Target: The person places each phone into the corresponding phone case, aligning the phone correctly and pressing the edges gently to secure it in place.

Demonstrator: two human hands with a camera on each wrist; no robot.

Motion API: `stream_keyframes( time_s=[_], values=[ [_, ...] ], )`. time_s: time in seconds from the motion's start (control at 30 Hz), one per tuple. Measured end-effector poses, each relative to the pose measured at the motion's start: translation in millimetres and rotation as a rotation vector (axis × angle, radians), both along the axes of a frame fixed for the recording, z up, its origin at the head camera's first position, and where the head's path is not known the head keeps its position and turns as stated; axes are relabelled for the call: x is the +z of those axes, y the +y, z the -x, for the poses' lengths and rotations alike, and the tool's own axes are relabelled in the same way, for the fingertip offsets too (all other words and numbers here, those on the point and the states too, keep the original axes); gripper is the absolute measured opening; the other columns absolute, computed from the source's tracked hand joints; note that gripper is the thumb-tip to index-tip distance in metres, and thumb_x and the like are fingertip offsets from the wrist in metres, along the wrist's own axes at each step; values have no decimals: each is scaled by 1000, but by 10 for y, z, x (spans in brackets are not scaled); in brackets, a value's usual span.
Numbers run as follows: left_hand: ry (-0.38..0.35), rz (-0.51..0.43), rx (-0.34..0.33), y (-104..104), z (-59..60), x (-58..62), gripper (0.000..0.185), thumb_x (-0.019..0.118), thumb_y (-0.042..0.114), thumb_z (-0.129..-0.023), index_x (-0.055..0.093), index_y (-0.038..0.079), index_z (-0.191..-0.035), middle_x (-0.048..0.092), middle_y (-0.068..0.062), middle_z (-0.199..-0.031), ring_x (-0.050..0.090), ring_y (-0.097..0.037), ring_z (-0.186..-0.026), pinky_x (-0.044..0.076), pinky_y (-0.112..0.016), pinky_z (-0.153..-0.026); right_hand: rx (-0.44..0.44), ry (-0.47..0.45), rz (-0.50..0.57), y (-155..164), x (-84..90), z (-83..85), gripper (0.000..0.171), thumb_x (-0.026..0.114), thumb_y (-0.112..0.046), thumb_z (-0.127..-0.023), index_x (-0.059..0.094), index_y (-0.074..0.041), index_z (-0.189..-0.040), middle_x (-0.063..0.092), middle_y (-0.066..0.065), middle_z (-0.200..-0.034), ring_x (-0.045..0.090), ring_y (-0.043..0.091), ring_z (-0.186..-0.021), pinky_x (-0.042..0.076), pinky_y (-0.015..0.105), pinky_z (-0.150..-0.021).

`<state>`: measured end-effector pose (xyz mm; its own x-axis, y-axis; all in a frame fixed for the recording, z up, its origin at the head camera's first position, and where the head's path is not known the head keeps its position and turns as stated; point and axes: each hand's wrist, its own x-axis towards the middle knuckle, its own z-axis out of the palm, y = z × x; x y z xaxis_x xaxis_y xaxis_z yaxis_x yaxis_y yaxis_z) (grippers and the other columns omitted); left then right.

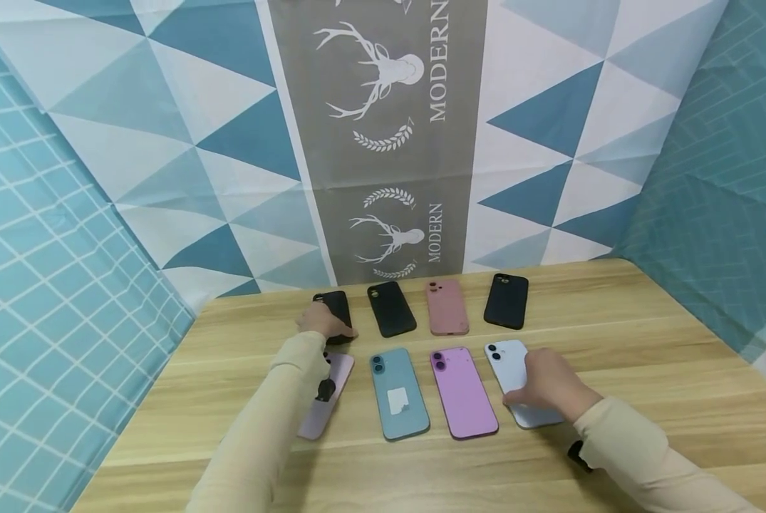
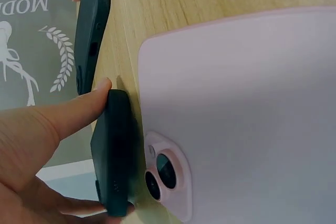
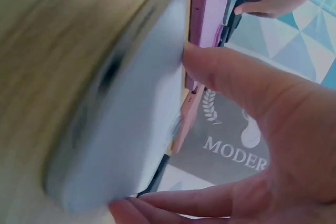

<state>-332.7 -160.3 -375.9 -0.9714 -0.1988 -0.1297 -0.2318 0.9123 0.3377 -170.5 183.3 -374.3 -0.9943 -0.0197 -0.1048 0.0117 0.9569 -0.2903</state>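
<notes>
Our right hand grips a pale blue phone; our left hand pinches a black phone case beyond it, on the wooden table.

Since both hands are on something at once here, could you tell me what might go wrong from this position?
1. The right hand grips the pale blue phone by its edges; the purple phone lies close beside it and could get knocked.
2. The left hand pinches the black case only by its thin sides, so it may slip.
3. The left sleeve crosses over the pink phone and might drag it across the table.
</notes>
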Motion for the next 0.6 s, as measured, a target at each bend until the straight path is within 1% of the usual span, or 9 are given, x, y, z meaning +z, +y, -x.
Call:
stream_keyframes(
  time_s=[0.07,0.17,0.23,0.3,0.4,0.47,0.6],
  values=[
    [12,10,7,9,1,8,96,88,44,-61,48,-7,-131,57,-26,-125,49,-40,-111,45,-46,-93,-9,-1,22,29,6,10,52,85,-33,-62,58,7,-83,55,9,-71,49,19,-64,39,26,-53],
    [21,37,5,6,-5,25,98,88,46,-60,47,-6,-132,58,-26,-124,47,-40,-112,45,-46,-94,-22,-7,46,59,5,23,53,85,-29,-59,59,9,-85,55,11,-74,49,20,-66,40,26,-53],
    [34,88,-17,-11,-5,31,97,86,49,-62,46,-6,-132,60,-25,-123,51,-38,-111,46,-45,-95,-22,-3,44,73,5,33,53,84,-28,-58,59,9,-85,54,11,-75,49,21,-67,40,26,-54],
    [61,104,-26,-34,-5,40,92,85,48,-64,49,-7,-128,63,-25,-118,56,-36,-105,50,-43,-92,-13,2,41,85,5,45,51,84,-27,-57,59,9,-84,54,12,-76,49,21,-68,41,26,-55],
    [104,107,-46,-71,-2,61,77,84,41,-68,56,-7,-121,67,-23,-108,64,-32,-92,55,-41,-81,5,3,33,108,0,63,50,84,-24,-55,58,9,-83,53,12,-77,49,22,-69,43,27,-56],
    [125,63,-57,-93,-8,83,64,84,34,-70,61,-6,-114,68,-22,-105,66,-31,-87,57,-41,-76,10,-9,45,129,-3,71,51,85,-22,-54,58,9,-84,53,13,-79,49,22,-71,45,28,-57],
    [139,-42,-92,-167,-27,134,48,82,23,-73,64,-7,-106,68,-23,-103,65,-30,-84,56,-39,-72,24,-27,33,175,-12,97,58,86,-20,-50,59,11,-92,53,16,-84,48,25,-75,46,31,-60]
  ],
)
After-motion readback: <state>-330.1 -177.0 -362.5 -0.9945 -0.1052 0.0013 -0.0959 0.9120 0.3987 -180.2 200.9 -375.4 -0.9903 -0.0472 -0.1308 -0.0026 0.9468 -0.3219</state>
